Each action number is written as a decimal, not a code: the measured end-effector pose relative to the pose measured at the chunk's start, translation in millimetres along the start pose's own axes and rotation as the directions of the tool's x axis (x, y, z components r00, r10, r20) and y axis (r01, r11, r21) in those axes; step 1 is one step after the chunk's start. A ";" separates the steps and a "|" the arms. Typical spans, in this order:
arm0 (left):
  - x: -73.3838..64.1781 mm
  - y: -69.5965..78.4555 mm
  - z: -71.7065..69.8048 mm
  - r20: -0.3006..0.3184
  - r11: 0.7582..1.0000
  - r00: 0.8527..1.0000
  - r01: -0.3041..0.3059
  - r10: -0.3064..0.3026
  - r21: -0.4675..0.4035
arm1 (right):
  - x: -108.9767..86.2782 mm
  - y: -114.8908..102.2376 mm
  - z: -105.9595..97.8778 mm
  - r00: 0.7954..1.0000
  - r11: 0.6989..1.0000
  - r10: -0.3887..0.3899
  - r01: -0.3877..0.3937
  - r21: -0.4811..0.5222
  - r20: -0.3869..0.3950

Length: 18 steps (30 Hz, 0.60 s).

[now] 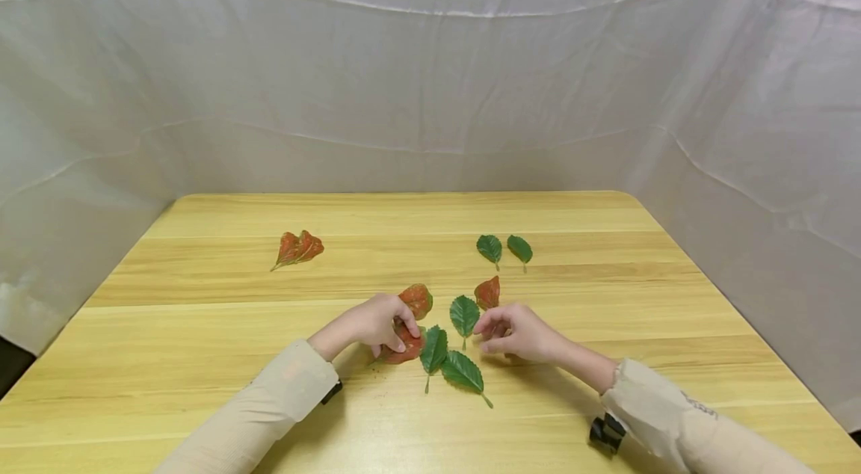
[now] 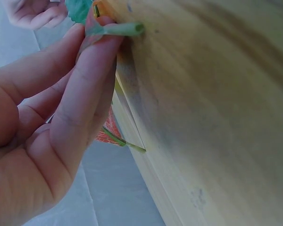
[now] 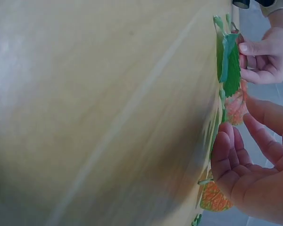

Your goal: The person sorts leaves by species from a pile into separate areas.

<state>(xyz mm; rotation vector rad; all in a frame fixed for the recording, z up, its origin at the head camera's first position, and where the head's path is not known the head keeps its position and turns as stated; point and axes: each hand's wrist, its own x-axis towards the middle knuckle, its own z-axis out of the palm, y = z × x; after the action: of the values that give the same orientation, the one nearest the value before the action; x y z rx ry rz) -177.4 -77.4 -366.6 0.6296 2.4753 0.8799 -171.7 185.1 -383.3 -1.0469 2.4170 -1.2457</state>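
My left hand [image 1: 385,324] pinches a red leaf [image 1: 406,348] between thumb and fingers, low over the table. Its pale green stem [image 2: 125,29] sticks out past the fingertips in the left wrist view. Just beyond that hand lies another red leaf [image 1: 417,300]. My right hand [image 1: 523,333] hovers beside an upright green leaf [image 1: 464,314], its fingers loosely bent and nothing between them. Behind it sits a red leaf [image 1: 488,292], partly covered by the hand. Between both hands, two more green leaves lie close together, one nearly upright [image 1: 434,349] and one slanted [image 1: 462,371].
Two overlapping red leaves [image 1: 298,247] lie at the back left of the wooden table [image 1: 202,354]. A pair of green leaves, one left [image 1: 489,248] and one right [image 1: 520,248], rests at the back right. White cloth [image 1: 417,85] hangs around the table.
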 end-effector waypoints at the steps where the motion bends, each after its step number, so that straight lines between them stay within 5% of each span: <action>1: 0.1 -0.2 0.1 -0.001 1.000 1.000 0.000 0.000 0.000 | 0.0 0.5 0.2 1.000 1.000 -0.021 0.021 0.000 0.010; 5: -0.2 -0.3 0.2 0.000 1.000 1.000 -0.001 0.001 0.001 | 0.0 -0.6 1.4 0.998 0.999 -0.005 0.003 0.033 0.056; 11: -0.7 0.0 -0.1 -0.001 1.000 1.000 -0.003 0.003 0.001 | 1.5 -7.9 3.3 0.986 0.990 0.131 -0.135 0.039 0.106; 18: -1.3 0.9 -0.5 -0.002 1.000 1.000 0.000 0.000 -0.004 | 3.2 -7.8 5.3 0.977 0.986 0.163 -0.165 0.000 0.134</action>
<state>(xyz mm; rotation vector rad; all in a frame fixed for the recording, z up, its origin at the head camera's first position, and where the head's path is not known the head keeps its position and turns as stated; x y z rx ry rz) -176.4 -77.7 -365.3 0.6282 2.4751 0.8855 -167.6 176.6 -380.1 -0.8774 2.3392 -1.0973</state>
